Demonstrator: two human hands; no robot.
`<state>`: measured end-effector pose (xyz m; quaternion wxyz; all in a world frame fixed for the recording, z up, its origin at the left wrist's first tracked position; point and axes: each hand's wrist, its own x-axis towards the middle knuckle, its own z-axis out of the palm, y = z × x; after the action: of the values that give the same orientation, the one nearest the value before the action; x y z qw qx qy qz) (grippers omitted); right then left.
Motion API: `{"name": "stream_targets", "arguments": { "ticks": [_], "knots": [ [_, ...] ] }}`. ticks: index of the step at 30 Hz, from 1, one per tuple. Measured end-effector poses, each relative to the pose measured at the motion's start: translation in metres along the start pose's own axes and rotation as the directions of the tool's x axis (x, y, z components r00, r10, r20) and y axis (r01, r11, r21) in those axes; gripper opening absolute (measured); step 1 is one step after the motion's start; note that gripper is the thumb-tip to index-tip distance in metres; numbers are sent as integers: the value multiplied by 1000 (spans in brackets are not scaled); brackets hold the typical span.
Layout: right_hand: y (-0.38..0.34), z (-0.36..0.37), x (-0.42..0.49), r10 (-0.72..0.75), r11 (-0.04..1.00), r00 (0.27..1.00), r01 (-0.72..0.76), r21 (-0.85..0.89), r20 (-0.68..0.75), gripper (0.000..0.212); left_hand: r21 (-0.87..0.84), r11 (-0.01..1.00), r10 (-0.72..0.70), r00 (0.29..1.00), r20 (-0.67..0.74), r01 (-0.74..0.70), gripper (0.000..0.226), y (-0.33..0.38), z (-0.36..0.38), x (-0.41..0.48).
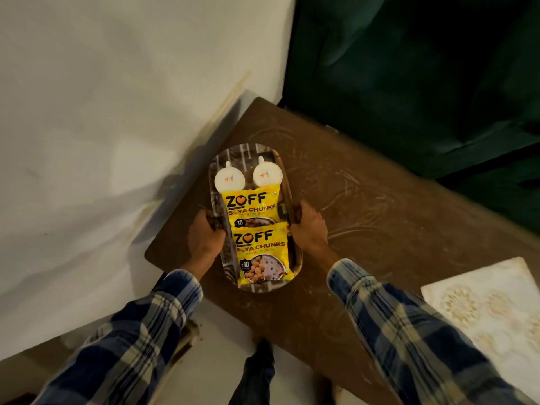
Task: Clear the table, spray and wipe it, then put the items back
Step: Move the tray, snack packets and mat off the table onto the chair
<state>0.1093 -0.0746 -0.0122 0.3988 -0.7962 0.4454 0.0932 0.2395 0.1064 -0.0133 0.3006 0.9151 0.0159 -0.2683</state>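
Observation:
An oval patterned tray (247, 152) is over the left end of a brown table (365, 217). I cannot tell whether it rests on the table or is held just above it. My left hand (204, 233) grips its left rim and my right hand (309, 226) grips its right rim. On the tray lie two yellow soya chunks packets, one (249, 207) in the middle and one (261, 255) nearer me, overlapping. Behind them stand two white squeeze bottles, one on the left (229, 179) and one on the right (267, 175). The tabletop shows swirled wipe streaks.
A white wall (117, 97) runs along the table's left side. A dark green sofa (423, 77) stands behind the table. A pale patterned cloth (491, 305) lies at the table's near right. My feet and white floor (222, 346) show below the table edge.

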Motion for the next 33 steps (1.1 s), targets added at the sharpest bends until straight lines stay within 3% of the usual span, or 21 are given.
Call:
{"name": "stream_targets", "arguments": {
  "ticks": [10, 20, 28, 33],
  "knots": [
    [129, -133, -109, 176, 973, 973, -148, 179, -149, 25, 53, 968, 228, 944, 239, -247, 22, 98, 77, -137],
    [394, -269, -278, 386, 888, 891, -288, 357, -241, 28, 153, 895, 315, 835, 451, -420, 22, 155, 276, -386],
    [623, -346, -398, 605, 757, 745, -429, 492, -282, 28, 183, 811, 354, 714, 604, -556, 30, 180, 473, -576],
    [726, -367, -430, 704, 670, 669, -514, 536, -238, 29, 209, 766, 334, 655, 678, -608, 33, 176, 572, -652]
  ]
}}
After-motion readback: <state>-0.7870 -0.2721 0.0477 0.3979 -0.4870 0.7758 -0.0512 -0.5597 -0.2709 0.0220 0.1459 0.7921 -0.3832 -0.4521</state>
